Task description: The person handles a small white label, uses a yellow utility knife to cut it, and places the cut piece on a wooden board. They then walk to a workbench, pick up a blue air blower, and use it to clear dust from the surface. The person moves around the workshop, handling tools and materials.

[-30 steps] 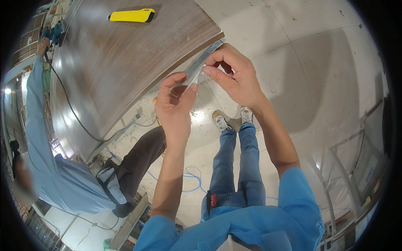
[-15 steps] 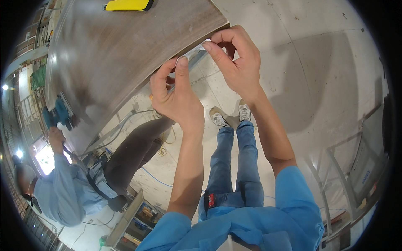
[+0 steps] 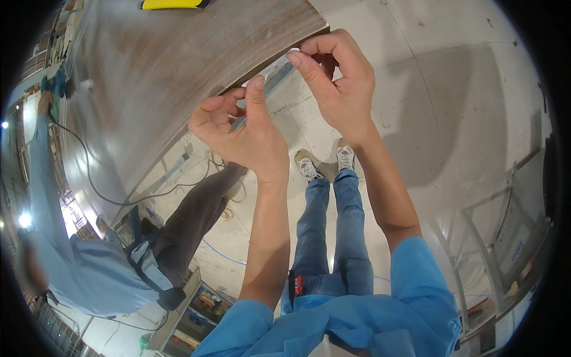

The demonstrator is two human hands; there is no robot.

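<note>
A thin, whitish translucent strip (image 3: 278, 63) stretches between my hands, along the edge of a brown wood-grain board (image 3: 196, 56). My right hand (image 3: 342, 83) pinches its upper right end between thumb and bent forefinger, close to the board's corner. At the lower left end is my left hand (image 3: 244, 128), its thumb and fingertip at the strip and its other fingers fanned out against the board edge. What the left fingertips grip is partly hidden. A yellow-handled tool (image 3: 172, 3) lies on the board at the far side, cut off by the picture's top.
To the left, a co-worker (image 3: 98, 268) in a blue-grey shirt reaches over the board with a corded power tool (image 3: 56, 86). Its black cable (image 3: 113, 203) loops past the board's edge. A metal frame (image 3: 476, 256) stands at right; a tool-filled cart (image 3: 199, 315) is at lower left.
My left hand has shifted slightly left and its fingers have spread. The right hand stays nearly in place. The co-worker's arm and power tool have moved farther away along the board.
</note>
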